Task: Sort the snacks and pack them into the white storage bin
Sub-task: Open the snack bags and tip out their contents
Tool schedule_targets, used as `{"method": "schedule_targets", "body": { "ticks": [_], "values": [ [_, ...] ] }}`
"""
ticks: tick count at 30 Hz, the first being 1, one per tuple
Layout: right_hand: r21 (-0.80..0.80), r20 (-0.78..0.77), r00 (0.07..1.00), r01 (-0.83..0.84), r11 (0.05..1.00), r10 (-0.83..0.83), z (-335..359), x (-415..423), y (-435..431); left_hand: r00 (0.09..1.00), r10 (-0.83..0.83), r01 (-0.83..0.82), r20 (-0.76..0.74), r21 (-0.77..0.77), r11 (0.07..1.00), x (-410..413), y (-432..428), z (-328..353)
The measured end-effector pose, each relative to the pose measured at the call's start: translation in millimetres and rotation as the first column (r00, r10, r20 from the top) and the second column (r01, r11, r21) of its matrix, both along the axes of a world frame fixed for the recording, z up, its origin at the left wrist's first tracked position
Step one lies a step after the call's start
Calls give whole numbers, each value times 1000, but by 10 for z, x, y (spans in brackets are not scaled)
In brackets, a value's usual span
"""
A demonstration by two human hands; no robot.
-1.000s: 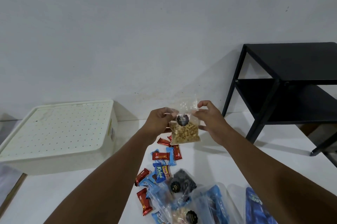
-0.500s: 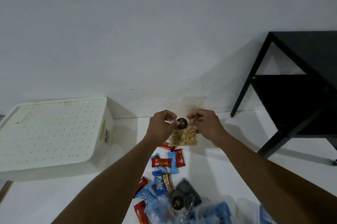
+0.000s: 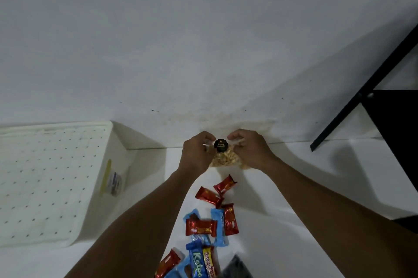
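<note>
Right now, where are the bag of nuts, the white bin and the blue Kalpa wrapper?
bag of nuts [image 3: 222,160]: head view, on the nuts under the sticker.
white bin [image 3: 45,178]: head view, middle of its dotted lid.
blue wrapper [image 3: 196,263]: head view, on its lettering.

— What stands at the right edge?

— A black metal table [image 3: 393,105], only partly in frame. One slanted leg runs down to the white floor [image 3: 294,187] and ends in a flat foot, and a dark shelf panel sits behind it.

— And behind everything?

— A plain white wall [image 3: 181,29], filling the whole upper half. It has a few small dark specks and a faint yellowish stain low down, just above the line where it meets the floor (the stain is smudgy, so I cannot tell what it is).

— Any shadows?

— Yes, a soft grey one falls across the wall beside the table leg, and another lies on the floor below it.
</note>
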State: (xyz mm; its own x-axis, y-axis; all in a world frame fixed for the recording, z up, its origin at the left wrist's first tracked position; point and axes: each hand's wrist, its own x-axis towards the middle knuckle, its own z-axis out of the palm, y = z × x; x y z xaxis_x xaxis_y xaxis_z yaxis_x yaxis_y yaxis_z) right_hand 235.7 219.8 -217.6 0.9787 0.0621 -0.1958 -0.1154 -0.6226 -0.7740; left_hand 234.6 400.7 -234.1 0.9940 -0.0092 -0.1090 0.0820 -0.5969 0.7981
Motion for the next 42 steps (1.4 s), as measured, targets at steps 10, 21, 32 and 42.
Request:
{"method": "schedule_targets", "body": {
  "ticks": [10,21,32,42],
  "values": [
    [-22,-114,991,74,997,-76,68,-200,-34,980,-127,149,-154,143,978,-184,38,23],
    [46,-317,946,88,995,-69,224,-1865,1,889,-273,358,-368,184,916,-1735,60,289],
    [-154,-327,941,-143,978,86,-161,-3140,319,911,-105,283,-400,418,863,-2917,432,-31],
    [-178,-311,941,-198,964,135,-129,-3338,484,836,190,-183,-515,63,981,-3194,538,-258]
  ]
}}
